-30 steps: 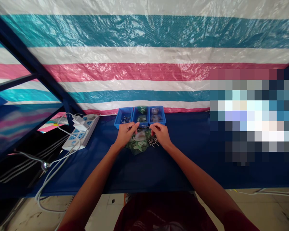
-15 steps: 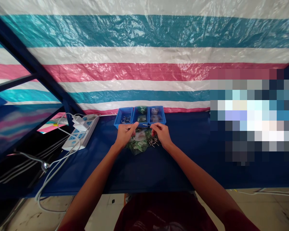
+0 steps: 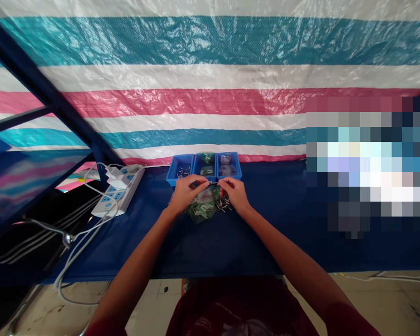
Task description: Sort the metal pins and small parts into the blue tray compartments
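My right hand (image 3: 234, 192) is closed in a pinch on a thin metallic pin (image 3: 213, 182), too small to tell its exact kind. Thumb and fingers of my left hand (image 3: 186, 192) come together at the pin's other end. Just below the hands lies a clear plastic bag (image 3: 203, 211) with pale green pieces. Beside it, under my right hand, is a loose pile of metal pins (image 3: 224, 204). Behind the hands stand three joined blue bins: the left bin (image 3: 173, 173) holds more pins, the middle bin (image 3: 205, 178) and right bin (image 3: 235, 161) hold small bagged parts.
A white power strip (image 3: 107, 205) with a plugged-in adapter and trailing cables (image 3: 65, 275) lies on the left of the dark blue table (image 3: 217, 252). Striped plastic sheeting (image 3: 210, 102) hangs behind, beside a dark frame bar (image 3: 66, 112). The right side is pixelated.
My left hand has moved right and its fingers have closed onto the pin's end. My right hand keeps its pinch in nearly the same place.
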Motion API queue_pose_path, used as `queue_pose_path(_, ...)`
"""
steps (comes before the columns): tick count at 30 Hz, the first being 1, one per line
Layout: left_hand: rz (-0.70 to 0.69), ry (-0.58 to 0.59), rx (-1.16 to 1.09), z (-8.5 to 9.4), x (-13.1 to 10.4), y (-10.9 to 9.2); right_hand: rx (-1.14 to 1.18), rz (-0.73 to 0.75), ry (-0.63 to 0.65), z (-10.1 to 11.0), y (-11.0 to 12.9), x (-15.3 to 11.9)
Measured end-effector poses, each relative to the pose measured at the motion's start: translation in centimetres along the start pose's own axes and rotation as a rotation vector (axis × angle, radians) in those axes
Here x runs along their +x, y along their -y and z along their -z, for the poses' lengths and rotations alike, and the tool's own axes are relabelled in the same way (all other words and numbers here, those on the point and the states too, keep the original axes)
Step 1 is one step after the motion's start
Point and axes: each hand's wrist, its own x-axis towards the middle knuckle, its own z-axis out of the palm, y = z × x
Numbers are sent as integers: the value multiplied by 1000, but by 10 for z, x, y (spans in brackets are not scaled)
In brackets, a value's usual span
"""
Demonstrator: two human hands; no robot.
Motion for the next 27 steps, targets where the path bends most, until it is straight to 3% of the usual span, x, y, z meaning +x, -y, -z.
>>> queue_pose_path(14,38,-22,-64,1,0,-1,-20,18,30,0,-2,0)
queue_pose_path(27,74,-70,-524,4,0,-7,33,17,8,-1,2,-1)
